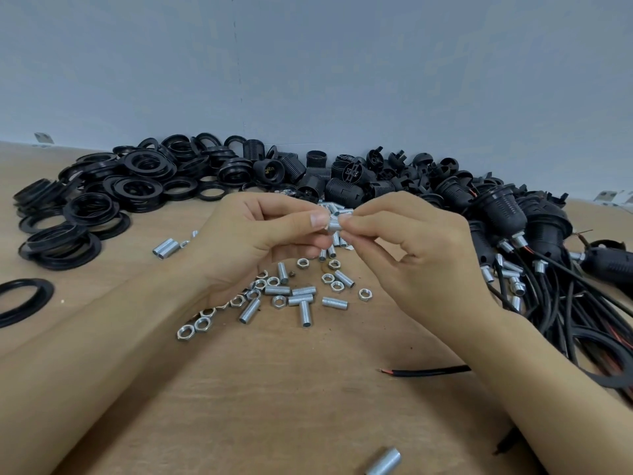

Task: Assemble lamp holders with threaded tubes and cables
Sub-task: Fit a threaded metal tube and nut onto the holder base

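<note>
Although the small metal parts matter most right now, we start with the biggest things on the wooden tabletop (308, 389). Far left lies a heap of black threaded rings (102, 193); they look like light, stiff plastic, easy to lift by the rim. Along the far edge, toward the right, sit the black lamp holder bodies (346, 190), ribbed outside, so we judge they offer a sure grip around the barrel. At the right, finished lamp holders trail a tangle of black cables (565, 303); those are limp and will drag and snag on one another, so we would lift each by the holder, not the cord. One loose cable end (428, 371) with bared red wire lies near right.

Between our arms is a scatter of threaded tubes (303, 299) and hex nuts (279, 301), small, hard and probably prone to rolling; the threads give fingertips some bite.

Our left hand (253, 234) and right hand (407, 248) meet above that scatter, each pinching with thumb and forefinger one end of a short threaded tube (333, 225) held off the table. The other fingers are curled loosely. Whether a nut is on it we cannot tell. We judge it light and rigid, best held at the ends and turned gently so the threads do not cross.
</note>
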A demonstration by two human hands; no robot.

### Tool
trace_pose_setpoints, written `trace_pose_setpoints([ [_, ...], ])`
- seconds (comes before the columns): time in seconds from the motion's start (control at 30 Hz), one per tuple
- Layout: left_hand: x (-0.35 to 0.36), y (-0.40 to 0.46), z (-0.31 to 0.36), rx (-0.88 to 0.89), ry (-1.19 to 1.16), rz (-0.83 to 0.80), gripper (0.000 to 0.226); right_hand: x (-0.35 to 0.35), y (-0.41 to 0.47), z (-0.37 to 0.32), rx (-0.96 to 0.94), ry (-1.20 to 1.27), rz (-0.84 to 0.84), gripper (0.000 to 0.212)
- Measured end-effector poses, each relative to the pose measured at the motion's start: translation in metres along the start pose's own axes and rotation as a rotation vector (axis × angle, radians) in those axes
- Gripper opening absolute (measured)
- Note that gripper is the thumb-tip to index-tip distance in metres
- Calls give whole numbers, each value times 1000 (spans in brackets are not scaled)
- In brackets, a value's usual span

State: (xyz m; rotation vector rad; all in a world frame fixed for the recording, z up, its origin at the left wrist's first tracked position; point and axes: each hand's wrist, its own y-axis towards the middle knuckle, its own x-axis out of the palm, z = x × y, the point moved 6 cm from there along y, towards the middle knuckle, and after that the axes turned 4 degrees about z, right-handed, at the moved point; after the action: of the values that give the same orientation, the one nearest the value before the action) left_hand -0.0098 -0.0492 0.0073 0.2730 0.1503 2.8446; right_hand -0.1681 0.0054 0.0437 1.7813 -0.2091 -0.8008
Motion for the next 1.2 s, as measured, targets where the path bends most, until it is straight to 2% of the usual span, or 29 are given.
trace_pose_setpoints([
  [0.27, 2, -3, -4, -121, -42, 23, 14, 0, 0, -8, -140, -113, -11, 5],
  [0.37, 2, -2, -4, -111, -70, 12, 15, 1, 1, -6, -128, -83, -18, 5],
  [0.43, 2, -2, -3, -66, -95, -13, 18, 2, 1, -1, -36, -15, -38, 8],
  [0.53, 3, -2, -2, -4, -58, -26, 24, 3, -2, 11, 224, 164, -80, 12],
  [0.6, 4, -3, -2, 31, -31, -1, 25, 4, -4, 13, 271, 193, -97, 13],
  [0.73, 6, -2, -5, 8, -36, -13, 23, 2, -1, 10, 167, 156, -85, 11],
  [0.87, 5, -2, -6, -9, -22, -37, 26, 1, -1, 11, 196, 204, -98, 13],
  [0.97, 3, -1, -4, 27, -30, -28, 21, 3, -2, 9, 184, 156, -93, 11],
  [1.2, 3, -2, -7, -14, 11, -22, 27, -1, 0, -2, -38, 28, -28, 3],
])
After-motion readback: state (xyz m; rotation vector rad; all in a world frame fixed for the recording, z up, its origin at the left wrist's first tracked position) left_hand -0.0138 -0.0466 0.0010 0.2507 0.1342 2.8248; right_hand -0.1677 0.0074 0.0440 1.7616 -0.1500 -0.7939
